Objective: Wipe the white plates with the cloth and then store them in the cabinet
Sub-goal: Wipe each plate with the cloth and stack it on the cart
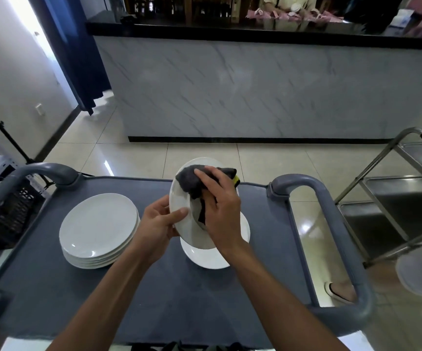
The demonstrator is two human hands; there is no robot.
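Currently mid-wipe on one white plate (179, 198), centre of frame. My left hand (158, 228) pinches its left rim, thumb on the face side, remaining fingers hidden behind it, so the plate stands tilted toward me and the face is open to the cloth. My right hand (220, 206) presses the dark cloth (192, 182) against the plate's face, fingers spread and lightly curled over the bunched fabric; a yellow edge of the cloth pokes out at the upper right of my hand. Spread fingers presumably give more contact area per pass.

Held plate hovers just above another white plate (205, 257) lying flat on the grey cart top (154, 300), so a slip would be a short drop. Whether that lower plate is wiped or not, can't tell.

Stack of white plates (98, 229) sits at left centre, well clear of my elbows. Can't tell if that's the done pile or the queue.

Steel trolley (394, 211) at right edge, marble-look bar front (255, 92) across the upper frame. No cabinet identifiable in view, so storing is not yet started; judging by the piles, several plates to go.
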